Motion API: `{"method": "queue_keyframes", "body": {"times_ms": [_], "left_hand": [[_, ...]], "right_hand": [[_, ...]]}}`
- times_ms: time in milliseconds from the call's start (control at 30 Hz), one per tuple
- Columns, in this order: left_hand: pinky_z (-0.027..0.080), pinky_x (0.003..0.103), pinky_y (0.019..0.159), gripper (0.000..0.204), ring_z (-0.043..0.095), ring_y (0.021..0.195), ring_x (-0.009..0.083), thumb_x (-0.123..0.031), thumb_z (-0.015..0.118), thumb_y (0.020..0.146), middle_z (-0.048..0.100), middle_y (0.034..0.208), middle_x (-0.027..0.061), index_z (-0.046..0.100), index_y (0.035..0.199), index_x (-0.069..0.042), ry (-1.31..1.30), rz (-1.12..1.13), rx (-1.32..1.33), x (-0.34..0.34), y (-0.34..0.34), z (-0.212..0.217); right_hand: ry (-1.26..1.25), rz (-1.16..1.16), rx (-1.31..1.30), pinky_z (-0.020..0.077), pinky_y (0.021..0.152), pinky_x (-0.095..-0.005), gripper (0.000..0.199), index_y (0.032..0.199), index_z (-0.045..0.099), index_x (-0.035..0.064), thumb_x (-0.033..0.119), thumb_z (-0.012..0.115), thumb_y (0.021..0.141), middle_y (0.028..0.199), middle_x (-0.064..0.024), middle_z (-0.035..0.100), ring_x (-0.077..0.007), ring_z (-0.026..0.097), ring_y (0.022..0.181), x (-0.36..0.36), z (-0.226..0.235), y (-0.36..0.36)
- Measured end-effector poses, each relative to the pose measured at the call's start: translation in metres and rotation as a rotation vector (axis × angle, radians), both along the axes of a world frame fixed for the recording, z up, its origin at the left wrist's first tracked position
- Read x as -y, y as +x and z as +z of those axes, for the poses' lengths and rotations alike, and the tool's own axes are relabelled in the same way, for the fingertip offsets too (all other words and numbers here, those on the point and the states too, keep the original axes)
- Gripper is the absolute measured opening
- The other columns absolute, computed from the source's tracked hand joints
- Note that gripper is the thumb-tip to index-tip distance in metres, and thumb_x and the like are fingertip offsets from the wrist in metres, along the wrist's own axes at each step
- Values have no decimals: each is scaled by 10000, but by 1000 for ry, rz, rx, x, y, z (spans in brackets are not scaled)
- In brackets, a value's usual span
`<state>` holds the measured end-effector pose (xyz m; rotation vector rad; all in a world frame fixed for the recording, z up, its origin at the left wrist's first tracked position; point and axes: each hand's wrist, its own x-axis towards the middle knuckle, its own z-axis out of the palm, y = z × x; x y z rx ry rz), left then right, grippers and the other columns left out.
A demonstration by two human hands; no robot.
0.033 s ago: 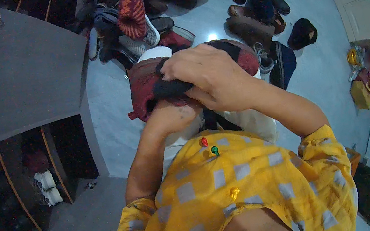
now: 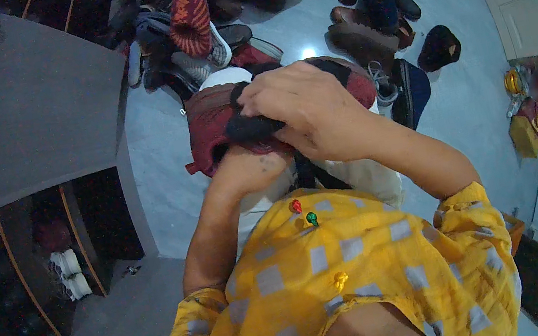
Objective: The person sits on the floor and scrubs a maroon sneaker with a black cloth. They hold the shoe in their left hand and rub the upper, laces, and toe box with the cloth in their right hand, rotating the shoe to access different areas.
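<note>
A dark red shoe [image 2: 211,126] with a brownish edge and a small pull tab lies across my lap, over white trousers. My left hand [image 2: 262,168] reaches into or under it; its fingers are hidden behind the shoe and my other hand. My right hand [image 2: 305,108] is closed over a wad of soft black cloth [image 2: 251,125], pressed against the shoe. Beyond the right hand, another dark red part [image 2: 361,90] shows; I cannot tell whether it belongs to the same shoe.
Many shoes lie heaped on the pale floor ahead, among them a red-orange patterned shoe [image 2: 191,24], a brown shoe [image 2: 362,42] and a black one [image 2: 439,48]. On the left, a grey cabinet [image 2: 32,115] has shelves holding white shoes [image 2: 72,274]. Bags [image 2: 528,133] hang at right.
My right hand and the black cloth have shifted very slightly to the right. Otherwise the scene looks the same.
</note>
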<state>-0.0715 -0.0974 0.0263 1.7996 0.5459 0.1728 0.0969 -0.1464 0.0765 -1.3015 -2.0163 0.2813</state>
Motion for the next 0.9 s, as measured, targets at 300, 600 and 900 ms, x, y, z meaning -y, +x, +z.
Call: {"method": "queue_keyframes", "body": {"times_ms": [300,600,900], "left_hand": [[442,410,933,331,577,1038,321,-107,581,743,632,1067,133,613,1067,-50,368,-64,74,-9,5,-5],[535,395,668,155,665,783,303,-189,581,768,680,824,114,707,836,-129,949,-293,54,-27,4,-1],[452,294,634,238,541,667,117,-118,610,712,613,757,13,650,921,-12,-109,-12,-166,-47,36,35]], "right_hand": [[77,-230,259,442,835,-398,355,994,598,93,36,653,648,1102,-83,612,-271,574,1074,42,-9,51],[186,-489,-218,449,946,-365,435,1097,580,36,-105,558,686,1141,-164,610,-315,589,1095,72,-14,72],[70,-404,175,437,903,-425,404,1096,586,77,-6,635,704,1197,-140,592,-351,555,1118,19,-30,59]]}}
